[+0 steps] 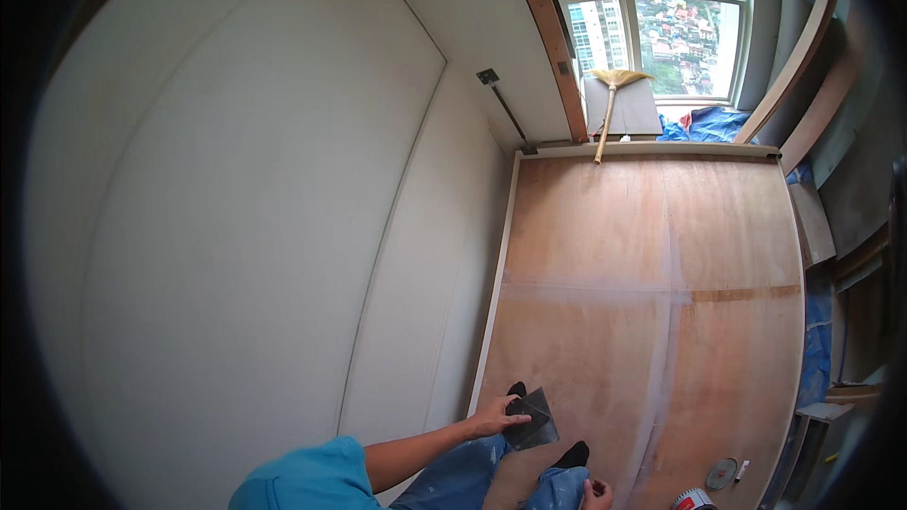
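My left hand (491, 417) grips the near edge of a dark grey, square flat plate (534, 420), with the thumb on top. I cannot tell what the plate is made of. It is held over the plywood platform (586, 349), above my dark-socked feet. Beside my right knee, my right hand (597, 495) shows partly at the lower edge, its fingers curled; anything inside them is hidden. To its right stand an opened can (694, 500), a round metal lid (722, 473) and a small white stick-like thing (742, 470).
A white panelled wall (246, 189) rises along the left. A straw broom (610, 113) leans at the platform's far edge, below the window (680, 28). Blue sheeting (814, 349), curved boards (794, 57) and a small wooden frame (820, 425) line the right side.
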Available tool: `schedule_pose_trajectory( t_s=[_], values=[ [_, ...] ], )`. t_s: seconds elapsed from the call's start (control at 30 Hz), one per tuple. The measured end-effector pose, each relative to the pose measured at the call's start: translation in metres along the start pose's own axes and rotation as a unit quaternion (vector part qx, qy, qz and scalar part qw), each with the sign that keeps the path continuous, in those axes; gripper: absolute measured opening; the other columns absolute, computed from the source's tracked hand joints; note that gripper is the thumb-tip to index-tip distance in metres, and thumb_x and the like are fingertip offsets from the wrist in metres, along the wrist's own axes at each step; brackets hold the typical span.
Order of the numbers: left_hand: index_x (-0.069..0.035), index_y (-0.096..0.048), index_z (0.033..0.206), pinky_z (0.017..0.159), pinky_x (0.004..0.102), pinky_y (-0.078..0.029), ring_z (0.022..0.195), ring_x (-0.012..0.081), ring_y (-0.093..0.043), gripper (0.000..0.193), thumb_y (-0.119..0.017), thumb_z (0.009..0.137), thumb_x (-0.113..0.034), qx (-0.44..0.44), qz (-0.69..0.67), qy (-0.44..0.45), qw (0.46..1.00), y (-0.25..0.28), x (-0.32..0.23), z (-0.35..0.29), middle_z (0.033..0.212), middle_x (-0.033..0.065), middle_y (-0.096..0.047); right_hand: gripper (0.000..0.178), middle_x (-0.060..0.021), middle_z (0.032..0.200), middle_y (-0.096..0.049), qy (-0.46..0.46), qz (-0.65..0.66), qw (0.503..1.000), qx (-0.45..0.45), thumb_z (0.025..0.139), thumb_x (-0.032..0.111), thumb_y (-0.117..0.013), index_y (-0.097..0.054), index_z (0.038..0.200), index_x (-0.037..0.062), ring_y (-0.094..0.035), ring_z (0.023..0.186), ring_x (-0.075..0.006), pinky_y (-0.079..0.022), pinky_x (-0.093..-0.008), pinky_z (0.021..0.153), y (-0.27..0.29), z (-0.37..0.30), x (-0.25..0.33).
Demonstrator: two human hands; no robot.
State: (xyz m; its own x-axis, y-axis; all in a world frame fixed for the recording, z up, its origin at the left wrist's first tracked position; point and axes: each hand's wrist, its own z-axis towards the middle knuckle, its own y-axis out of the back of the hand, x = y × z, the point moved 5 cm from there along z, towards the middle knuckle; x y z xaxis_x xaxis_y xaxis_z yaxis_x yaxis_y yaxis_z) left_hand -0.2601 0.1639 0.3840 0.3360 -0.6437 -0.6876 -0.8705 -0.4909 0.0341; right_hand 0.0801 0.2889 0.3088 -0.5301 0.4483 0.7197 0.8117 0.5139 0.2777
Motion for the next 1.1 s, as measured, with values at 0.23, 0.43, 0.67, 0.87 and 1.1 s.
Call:
schedule_pose_trajectory(
  t_s=[0.23, 0.43, 0.67, 0.87, 1.1],
  values=[
    [-0.003, -0.066, 0.123, 0.091, 0.0333, -0.053, 0.100, 0.0154, -0.067, 0.046, -0.080, 0.095, -0.037, -0.035, 0.124, 0.003, 0.992, -0.006, -0.040, -0.058, 0.108, 0.0076, -0.073, 0.057, -0.0145, 0.127, -0.065, -0.167, 0.088, 0.970, 0.154, 0.098, 0.045, -0.070, -0.055, 0.134, 0.0033, -0.062, 0.114, -0.0253, -0.049, -0.0375, 0.102, -0.018, -0.055, -0.056],
    [0.003, -0.063, 0.123, 0.089, 0.0326, -0.057, 0.099, 0.0160, -0.070, 0.043, -0.080, 0.096, -0.026, -0.066, 0.116, 0.007, 0.991, -0.015, -0.080, -0.095, 0.109, 0.0093, -0.074, 0.074, -0.0158, 0.149, -0.055, -0.267, 0.240, 0.898, 0.254, 0.106, 0.052, -0.057, -0.035, 0.159, 0.0055, -0.055, 0.132, -0.0265, -0.043, -0.0383, 0.112, 0.009, -0.126, -0.135],
    [0.001, -0.065, 0.118, 0.083, 0.0302, -0.055, 0.090, 0.0131, -0.067, 0.030, -0.077, 0.097, -0.018, -0.079, 0.097, -0.047, 0.991, -0.029, -0.107, -0.102, 0.102, 0.0064, -0.074, 0.070, -0.0106, 0.153, -0.054, -0.232, 0.132, 0.940, 0.214, 0.108, 0.046, -0.057, -0.035, 0.163, 0.0076, -0.056, 0.133, -0.0193, -0.046, -0.0331, 0.109, 0.081, -0.177, -0.095],
    [0.000, -0.066, 0.112, 0.082, 0.0299, -0.053, 0.088, 0.0131, -0.066, 0.027, -0.077, 0.097, -0.019, -0.100, 0.147, -0.032, 0.984, -0.029, -0.141, -0.096, 0.099, 0.0057, -0.073, 0.038, -0.0072, 0.110, -0.073, -0.343, 0.284, 0.896, 0.007, 0.107, 0.033, -0.060, -0.062, 0.136, 0.0077, -0.070, 0.085, -0.0159, -0.058, -0.0294, 0.073, 0.145, -0.198, -0.106],
    [0.001, -0.068, 0.113, 0.082, 0.0344, -0.056, 0.091, 0.0175, -0.069, 0.032, -0.078, 0.094, -0.022, -0.128, 0.096, -0.097, 0.982, -0.003, -0.185, -0.037, 0.101, 0.0094, -0.075, 0.043, -0.0114, 0.118, -0.075, -0.285, 0.104, 0.948, 0.098, 0.107, 0.043, -0.059, -0.070, 0.127, 0.0069, -0.069, 0.111, -0.0160, -0.056, -0.0331, 0.082, 0.193, -0.133, 0.006]
  ],
)
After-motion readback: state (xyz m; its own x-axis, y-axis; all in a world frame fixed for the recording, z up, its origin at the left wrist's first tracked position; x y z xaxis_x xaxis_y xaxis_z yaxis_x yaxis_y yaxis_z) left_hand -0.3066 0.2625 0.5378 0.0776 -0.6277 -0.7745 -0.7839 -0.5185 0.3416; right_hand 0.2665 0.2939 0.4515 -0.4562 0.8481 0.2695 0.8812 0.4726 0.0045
